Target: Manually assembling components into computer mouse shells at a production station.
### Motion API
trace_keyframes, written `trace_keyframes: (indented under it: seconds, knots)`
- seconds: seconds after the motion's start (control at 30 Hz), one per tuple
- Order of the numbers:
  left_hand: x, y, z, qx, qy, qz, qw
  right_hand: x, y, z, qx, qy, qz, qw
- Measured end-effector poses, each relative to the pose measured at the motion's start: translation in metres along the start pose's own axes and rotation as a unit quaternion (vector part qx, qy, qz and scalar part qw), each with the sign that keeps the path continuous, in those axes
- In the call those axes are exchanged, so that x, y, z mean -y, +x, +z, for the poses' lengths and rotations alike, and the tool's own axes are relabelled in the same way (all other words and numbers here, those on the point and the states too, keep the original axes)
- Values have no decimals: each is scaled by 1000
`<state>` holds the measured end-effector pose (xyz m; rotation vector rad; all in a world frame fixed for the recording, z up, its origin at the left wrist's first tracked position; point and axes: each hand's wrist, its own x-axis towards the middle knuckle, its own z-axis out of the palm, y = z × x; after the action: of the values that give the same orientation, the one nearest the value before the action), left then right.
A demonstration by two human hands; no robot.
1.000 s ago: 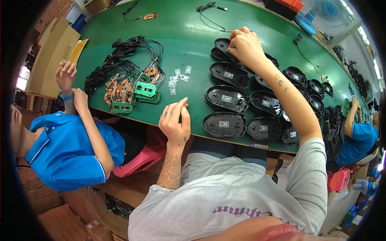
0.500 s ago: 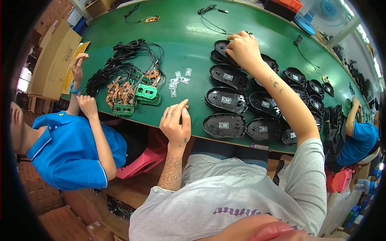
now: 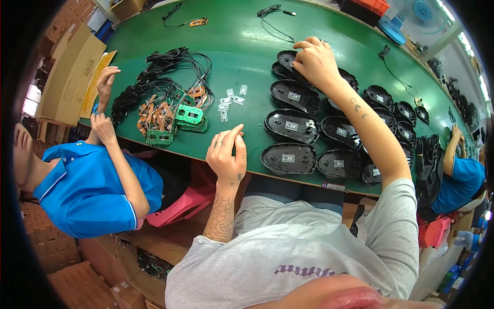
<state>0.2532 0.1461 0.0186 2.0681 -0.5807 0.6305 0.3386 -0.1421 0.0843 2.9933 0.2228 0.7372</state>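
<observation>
My left hand [image 3: 227, 152] rests at the near edge of the green table [image 3: 236, 41], fingers apart, holding nothing. Small clear plastic parts [image 3: 230, 100] lie just beyond it. My right hand [image 3: 315, 61] reaches far across and presses down on a black mouse shell [image 3: 284, 60] at the back of the rows. Several black mouse shells [image 3: 292, 125] lie open side up in rows between my hands and to the right. I cannot tell whether the right hand's fingers pinch a small part.
A person in a blue shirt [image 3: 87, 188] sits at my left, hands by a yellow sheet [image 3: 98, 77]. Green circuit boards [image 3: 188, 116] and black cables [image 3: 159, 72] lie in a heap. Cardboard boxes [image 3: 72, 67] stand left. Another person in blue [image 3: 458, 172] works at the right.
The person on my left has raised one hand further up toward the yellow sheet. My right hand has shifted slightly on the far shell. My left hand stays put.
</observation>
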Motion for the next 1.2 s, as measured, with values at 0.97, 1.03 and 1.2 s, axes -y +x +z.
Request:
trace_keyframes:
  seconds: [0.97,1.03,1.2]
  knots:
    - [-34,197,61,338,-53,31,939,161,-241,-121,46,491,-169,853]
    - [-6,213,100,372,-17,73,925,180,-270,-79,175,498,-104,843]
    - [12,225,134,433,9,134,891,154,-316,-17,200,667,322,641]
